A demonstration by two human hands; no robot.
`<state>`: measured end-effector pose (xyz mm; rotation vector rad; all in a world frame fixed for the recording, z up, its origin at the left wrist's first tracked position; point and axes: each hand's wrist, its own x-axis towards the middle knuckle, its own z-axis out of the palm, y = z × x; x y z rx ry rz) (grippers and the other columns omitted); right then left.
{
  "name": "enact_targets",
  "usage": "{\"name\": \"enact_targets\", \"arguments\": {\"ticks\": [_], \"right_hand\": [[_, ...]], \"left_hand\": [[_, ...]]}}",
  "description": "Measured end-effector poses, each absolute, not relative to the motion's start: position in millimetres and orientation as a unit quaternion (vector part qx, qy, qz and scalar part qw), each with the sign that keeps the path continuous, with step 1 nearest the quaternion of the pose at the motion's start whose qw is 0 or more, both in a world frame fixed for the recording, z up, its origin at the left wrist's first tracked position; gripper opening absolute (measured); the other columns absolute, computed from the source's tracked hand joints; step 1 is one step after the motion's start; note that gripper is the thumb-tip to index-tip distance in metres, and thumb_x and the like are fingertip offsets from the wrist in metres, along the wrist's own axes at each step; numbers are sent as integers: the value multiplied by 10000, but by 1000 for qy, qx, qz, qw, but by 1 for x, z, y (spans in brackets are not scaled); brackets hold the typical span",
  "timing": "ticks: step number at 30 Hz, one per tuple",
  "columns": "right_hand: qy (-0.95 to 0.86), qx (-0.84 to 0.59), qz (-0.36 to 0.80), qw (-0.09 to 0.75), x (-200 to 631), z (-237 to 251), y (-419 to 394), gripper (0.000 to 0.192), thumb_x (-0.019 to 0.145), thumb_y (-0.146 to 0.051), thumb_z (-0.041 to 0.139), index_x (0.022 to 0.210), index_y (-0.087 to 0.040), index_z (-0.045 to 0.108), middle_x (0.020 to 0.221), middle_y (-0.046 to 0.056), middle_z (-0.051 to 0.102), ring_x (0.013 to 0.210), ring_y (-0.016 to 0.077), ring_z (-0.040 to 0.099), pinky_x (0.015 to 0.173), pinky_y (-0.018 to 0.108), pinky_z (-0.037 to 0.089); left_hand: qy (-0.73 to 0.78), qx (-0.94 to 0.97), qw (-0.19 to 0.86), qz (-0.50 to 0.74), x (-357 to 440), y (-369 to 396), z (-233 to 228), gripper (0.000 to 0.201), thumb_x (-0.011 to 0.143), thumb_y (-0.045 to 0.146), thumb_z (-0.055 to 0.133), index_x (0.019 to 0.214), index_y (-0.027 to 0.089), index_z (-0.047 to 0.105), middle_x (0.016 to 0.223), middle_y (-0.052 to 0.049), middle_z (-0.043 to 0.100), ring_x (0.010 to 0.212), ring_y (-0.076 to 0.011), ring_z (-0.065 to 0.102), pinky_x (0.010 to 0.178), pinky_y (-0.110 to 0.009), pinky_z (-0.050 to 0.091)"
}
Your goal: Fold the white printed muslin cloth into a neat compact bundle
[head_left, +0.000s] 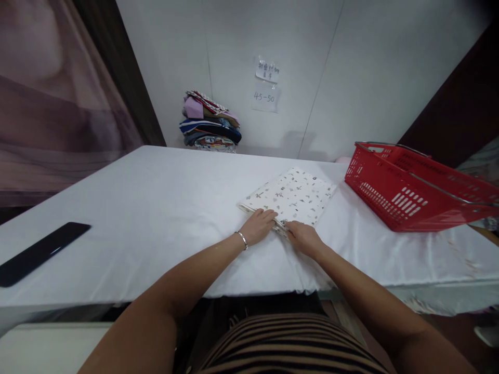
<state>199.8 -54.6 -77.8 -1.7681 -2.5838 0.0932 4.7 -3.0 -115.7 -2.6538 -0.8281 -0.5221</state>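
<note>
A wide table covered with a smooth white cloth point(156, 208) stands against a plain white panelled wall, with a dark door frame and a mauve curtain at the left. The folded white fabric with small grey printed marks point(292, 196) lies flat on the table, right of centre and closer to the far edge than to the near edge, one corner turned toward the person. The left hand point(258, 225), which carries a thin silver bracelet point(242, 239) at the wrist, rests palm down on the near corner of the folded fabric, fingers extended and held close together. The right hand point(303, 237) lies just beside it on the same corner, fingers curled onto the fabric edge; whether they pinch the edge or only press it cannot be told. The two hands almost touch. A red plastic shopping basket with metal handles point(409, 189) stands at the right end of the table, near the fabric but apart from it. A flat black rectangular device point(41, 252) lies near the left edge. A stack of folded multicoloured textiles point(209, 123) sits at the far edge against the wall, beneath two paper notes point(265, 85) fixed to the wall.
</note>
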Motion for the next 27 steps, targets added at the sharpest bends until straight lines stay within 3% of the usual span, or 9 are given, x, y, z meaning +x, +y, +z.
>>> {"name": "enact_targets", "arguments": {"ticks": [14, 19, 23, 27], "right_hand": [[-828, -559, -40, -26, 191, -76, -62, 224, 930, -216, 352, 1042, -208, 547, 963, 59, 587, 802, 172, 561, 609, 257, 364], [-843, -535, -55, 13, 193, -81, -61, 225, 922, -192, 376, 1025, -193, 575, 1027, 71, 576, 928, 189, 501, 687, 257, 379], [-857, -511, -63, 10, 193, -88, -66, 236, 883, -117, 400, 1030, -164, 578, 987, 73, 579, 899, 190, 485, 753, 276, 372], [-859, -506, -75, 29, 191, -90, -71, 221, 870, -187, 470, 1069, -145, 556, 1010, 89, 565, 918, 209, 474, 770, 292, 367]], "left_hand": [[-293, -927, 94, -216, 2, -8, -112, 193, 898, 168, 435, 855, 182, 623, 1069, -44, 623, 1079, -171, 499, 897, -348, 361], [-295, -922, 83, -235, 2, -4, -115, 176, 888, 147, 436, 871, 182, 608, 1078, -36, 621, 1085, -171, 492, 906, -355, 352], [-289, -925, 70, -235, 2, -5, -116, 184, 894, 146, 419, 868, 180, 598, 1083, -41, 615, 1095, -169, 486, 908, -354, 348], [-301, -922, 46, -238, 3, -4, -115, 191, 899, 150, 400, 884, 177, 589, 1068, -45, 615, 1069, -163, 499, 908, -350, 345]]}}
